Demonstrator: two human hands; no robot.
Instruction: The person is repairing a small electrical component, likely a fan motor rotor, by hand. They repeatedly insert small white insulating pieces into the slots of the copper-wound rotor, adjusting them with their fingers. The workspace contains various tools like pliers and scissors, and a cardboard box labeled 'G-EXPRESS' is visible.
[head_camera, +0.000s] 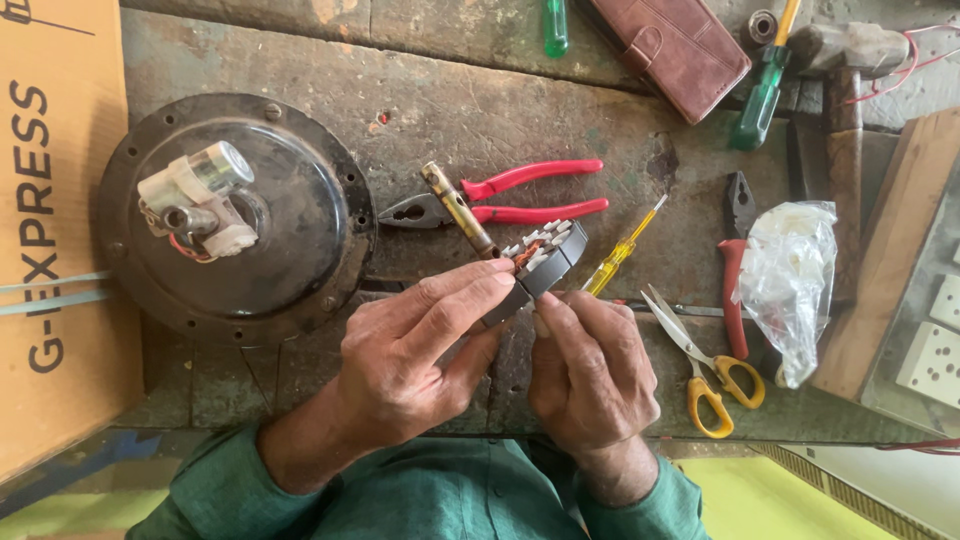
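A round fan motor stator (543, 258), with copper windings, white slot papers and a brass shaft sticking out up and left, is held tilted above the worn workbench. My left hand (415, 355) grips it from the left, index finger laid across its top. My right hand (590, 370) holds its lower right edge, thumb pressed against the rim. Green sleeves cover both forearms.
A black round motor cover (285, 210) with a white capacitor lies to the left, beside a cardboard box (55, 230). Red-handled pliers (520, 195), a yellow tester screwdriver (622, 255), yellow-handled scissors (705, 370), a plastic bag (790, 280), a green screwdriver (762, 95), a brown wallet (680, 45) and a hammer (845, 90) surround the hands.
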